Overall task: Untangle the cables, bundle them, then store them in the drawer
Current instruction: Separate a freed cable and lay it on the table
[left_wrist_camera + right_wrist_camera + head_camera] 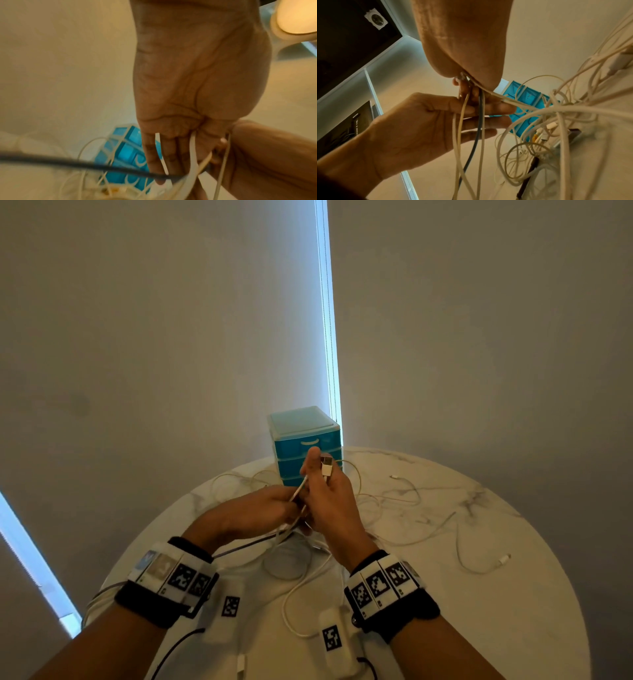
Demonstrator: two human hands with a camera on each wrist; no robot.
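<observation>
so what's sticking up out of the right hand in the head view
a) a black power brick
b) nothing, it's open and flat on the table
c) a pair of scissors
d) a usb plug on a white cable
d: the right hand grips white cables with a usb plug poking up above its fingers, in front of the blue drawer unit.

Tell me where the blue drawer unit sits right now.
In the head view the blue drawer unit stands at the far edge of the round table, near its middle, just beyond the right hand, with loose white cables lying around it.
</observation>
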